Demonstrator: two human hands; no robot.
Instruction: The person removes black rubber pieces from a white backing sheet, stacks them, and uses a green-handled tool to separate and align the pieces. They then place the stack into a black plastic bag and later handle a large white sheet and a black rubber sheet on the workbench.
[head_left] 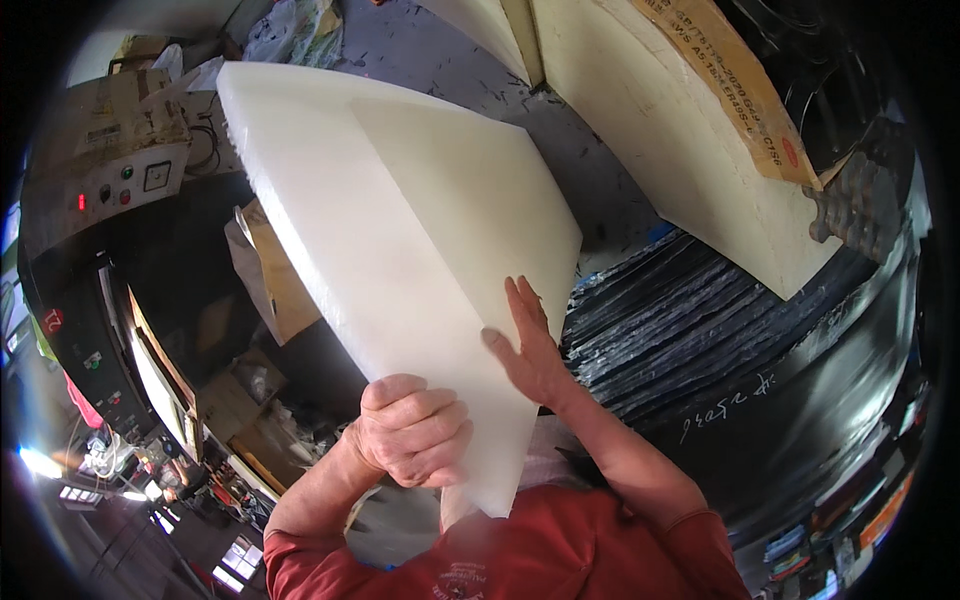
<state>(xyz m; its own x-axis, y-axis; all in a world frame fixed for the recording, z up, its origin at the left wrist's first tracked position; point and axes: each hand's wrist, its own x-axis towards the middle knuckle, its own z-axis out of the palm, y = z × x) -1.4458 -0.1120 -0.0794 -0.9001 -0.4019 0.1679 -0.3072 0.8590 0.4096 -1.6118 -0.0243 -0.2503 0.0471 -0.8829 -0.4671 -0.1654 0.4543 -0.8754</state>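
A large, thick white slab (330, 200) with a pale, smooth face stands tilted in front of me, reaching from my chest to the far left. Its left edge looks rough, and a straight line between a brighter and a duller area crosses its face. My left hand (415, 430) is closed round the near left edge of the slab, its thumb on top and fingers curled. Against the slab's right side lies my right hand (530, 345), flat, with fingers stretched up and thumb apart. Whatever is behind the slab is hidden.
Black ribbed sheets (660, 320) are stacked to the right, with chalk marks on them. Beyond stands a big pale block (680, 150) with a cardboard strip (740, 90). On the left are a dark machine with a control box (125, 185) and a cardboard box (280, 280).
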